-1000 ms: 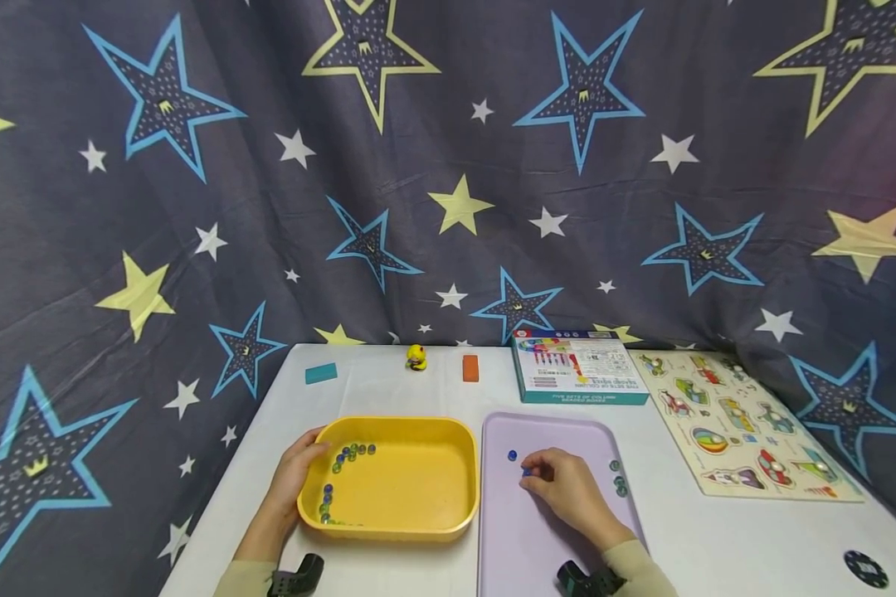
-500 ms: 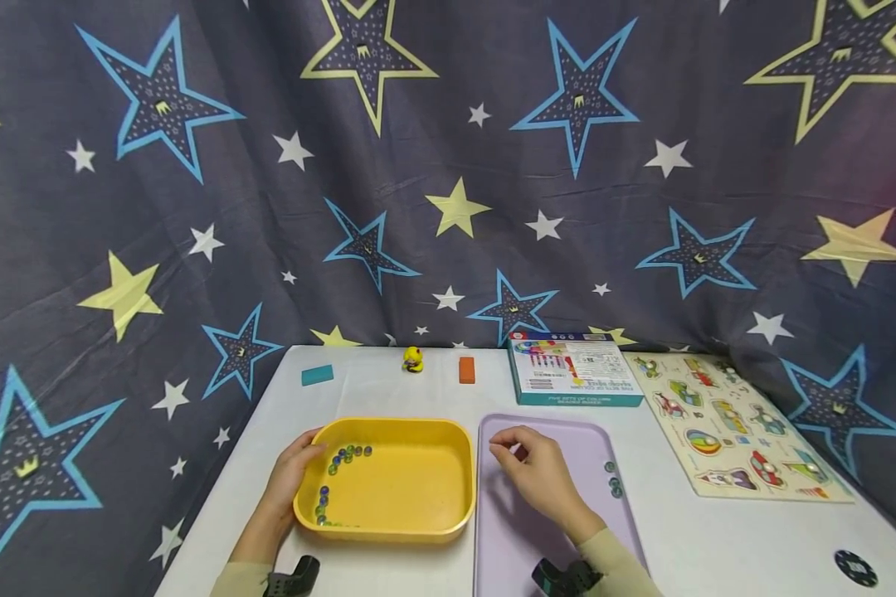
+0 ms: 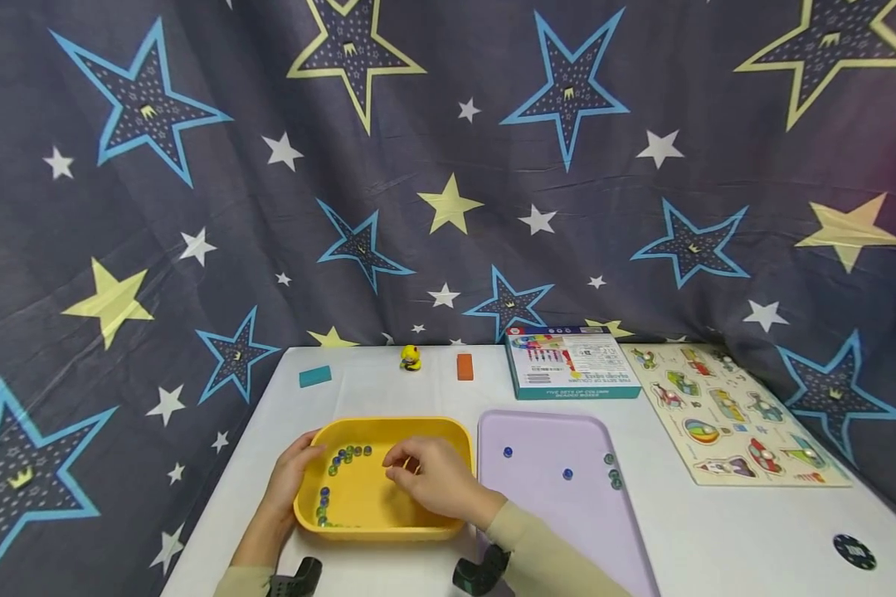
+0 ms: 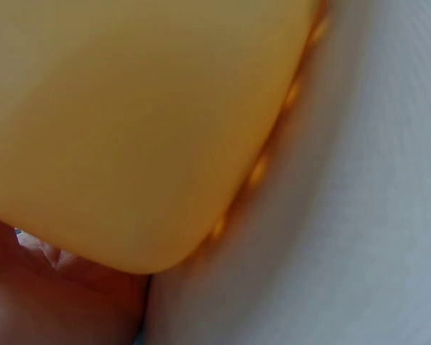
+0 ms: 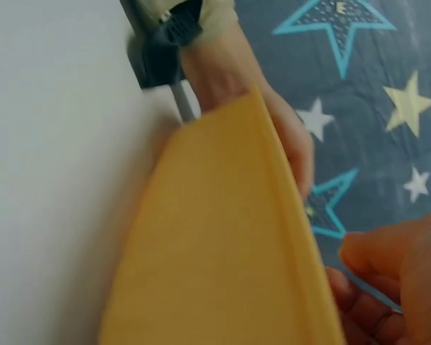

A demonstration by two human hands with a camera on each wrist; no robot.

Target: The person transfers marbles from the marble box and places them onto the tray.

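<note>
My left hand [image 3: 289, 479] grips the left end of the yellow tub [image 3: 388, 419], fingers at the outer wall and thumb at the rim. Blue and green marbles [image 3: 324, 502] line the tub's left side in curved rows. Over the tub's right half is my right hand [image 3: 440, 477], thumb and fingertips drawn together in a pinch. A blue marble taken from the lilac tray [image 3: 545, 531] appears hidden in that pinch. Two other blue marbles, one near the tray's back left [image 3: 508, 452], lie apart on it. Several green marbles [image 3: 616, 478] sit along its right edge.
Behind the tub stand a teal block [image 3: 315, 376], a yellow toy figure [image 3: 411, 358] and an orange block [image 3: 465, 366]. A printed box [image 3: 573, 366] lies behind the tray. Farther right are a puzzle board [image 3: 732, 419] and a black round chip [image 3: 854, 551].
My right hand pinched a blue marble on the lilac tray, then moved left over the rim into the tub's space. The left hand and tub have stayed in place.
</note>
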